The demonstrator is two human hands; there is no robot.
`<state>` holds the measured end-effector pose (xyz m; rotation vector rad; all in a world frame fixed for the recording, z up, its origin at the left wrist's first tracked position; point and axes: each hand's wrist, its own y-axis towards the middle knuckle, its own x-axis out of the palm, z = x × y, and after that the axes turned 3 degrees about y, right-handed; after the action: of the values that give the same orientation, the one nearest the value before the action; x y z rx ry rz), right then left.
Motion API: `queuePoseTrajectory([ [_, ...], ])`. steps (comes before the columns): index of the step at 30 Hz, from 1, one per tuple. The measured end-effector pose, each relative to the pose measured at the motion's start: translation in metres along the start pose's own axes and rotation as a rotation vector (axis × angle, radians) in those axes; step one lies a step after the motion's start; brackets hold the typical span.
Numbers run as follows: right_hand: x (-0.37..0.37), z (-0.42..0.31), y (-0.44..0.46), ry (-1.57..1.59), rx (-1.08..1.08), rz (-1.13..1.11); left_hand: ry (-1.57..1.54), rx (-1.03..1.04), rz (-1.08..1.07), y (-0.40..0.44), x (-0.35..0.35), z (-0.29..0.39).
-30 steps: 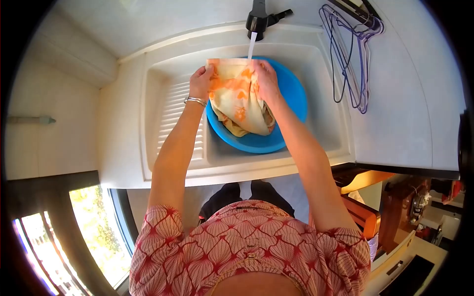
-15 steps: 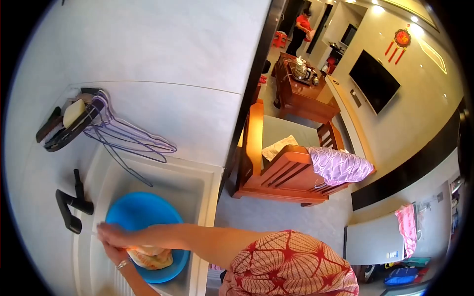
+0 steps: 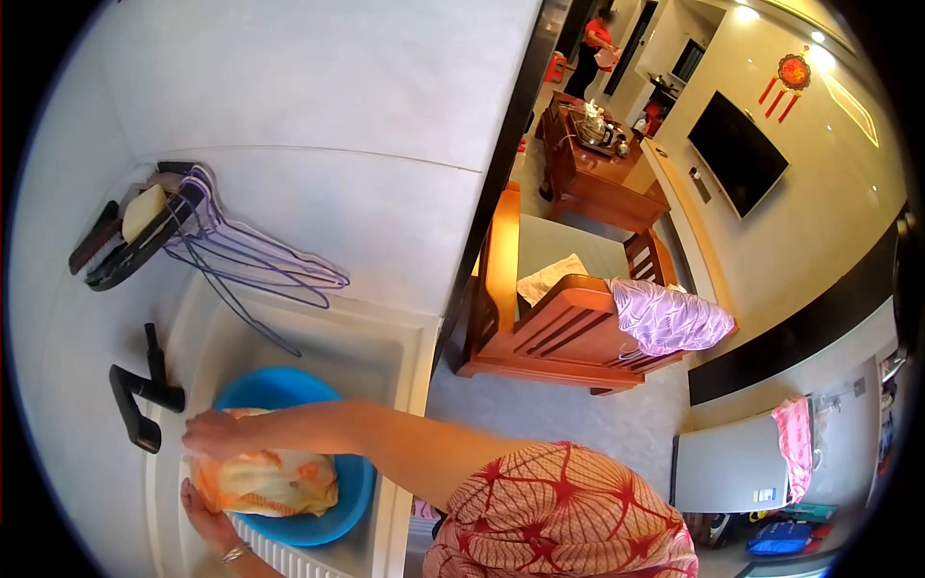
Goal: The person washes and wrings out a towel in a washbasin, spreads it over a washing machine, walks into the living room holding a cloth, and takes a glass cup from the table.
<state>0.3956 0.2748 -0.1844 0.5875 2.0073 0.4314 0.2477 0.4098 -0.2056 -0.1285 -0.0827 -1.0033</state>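
Note:
A cream cloth with orange patches [image 3: 279, 482] lies bunched over the blue basin [image 3: 358, 501] in the sink. My right hand [image 3: 214, 434] is closed on the cloth's upper edge near the black faucet [image 3: 140, 400]. At the cloth's lower left edge is my left hand [image 3: 204, 512], with a silver bracelet at its wrist and its fingers gripping the fabric. The cloth is stretched between both hands, and part of it hides the basin's inside.
Purple and dark hangers [image 3: 255, 265] hang from a black corner rack [image 3: 145, 241] holding a brush and soap. A ribbed washboard [image 3: 289, 557] is beside the basin. Beyond the dark edge stand a wooden chair [image 3: 568, 328], a table [image 3: 602, 178] and a distant person [image 3: 595, 48].
The view has swung right toward the room since the first frame. My hands, together half a second ago, are now apart, with the cloth spread between them.

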Motion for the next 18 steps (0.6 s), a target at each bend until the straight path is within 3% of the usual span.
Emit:
queuePoseTrajectory([
  [3,0.028,-0.009,0.007,0.188,0.271,0.175,0.012,-0.021,0.011,-0.006,0.005,-0.008],
  [5,0.026,-0.033,-0.001,0.503,0.291,-0.1,-0.308,-0.231,0.044,-0.003,0.011,0.0],
  [6,0.002,-0.051,-0.011,0.53,0.224,0.002,-0.289,-0.17,0.09,-0.002,0.001,-0.003],
  [9,0.03,-0.034,-0.009,0.326,0.129,-0.14,-0.119,-0.084,0.011,0.013,-0.03,-0.01],
  [10,0.035,-0.02,-0.009,0.287,0.146,-0.154,-0.089,-0.093,0.149,-0.004,0.0,0.013],
  [11,0.033,0.007,-0.01,0.247,0.206,-0.089,-0.066,-0.078,0.066,0.005,-0.023,-0.004],
  [12,0.034,0.025,-0.007,0.215,0.269,-0.006,-0.09,-0.004,0.209,-0.017,0.006,0.014],
  [13,0.043,0.044,-0.006,0.159,0.32,0.072,-0.143,0.0,0.277,-0.027,0.014,0.005],
  [14,0.047,0.052,-0.004,0.093,0.36,0.132,-0.513,-0.053,0.144,-0.031,-0.006,-0.035],
  [15,0.049,0.043,0.0,0.049,0.39,0.17,-0.439,-0.031,-0.073,-0.048,0.03,-0.034],
  [16,0.058,0.026,0.0,0.029,0.416,0.194,-0.652,-0.225,-0.051,-0.052,0.05,-0.048],
  [17,0.037,-0.007,-0.008,0.177,0.568,0.052,-0.825,-0.401,-0.095,-0.051,0.075,-0.04],
  [18,0.03,-0.046,-0.015,0.298,0.692,0.005,-0.818,-0.244,0.072,-0.047,0.087,-0.06],
])
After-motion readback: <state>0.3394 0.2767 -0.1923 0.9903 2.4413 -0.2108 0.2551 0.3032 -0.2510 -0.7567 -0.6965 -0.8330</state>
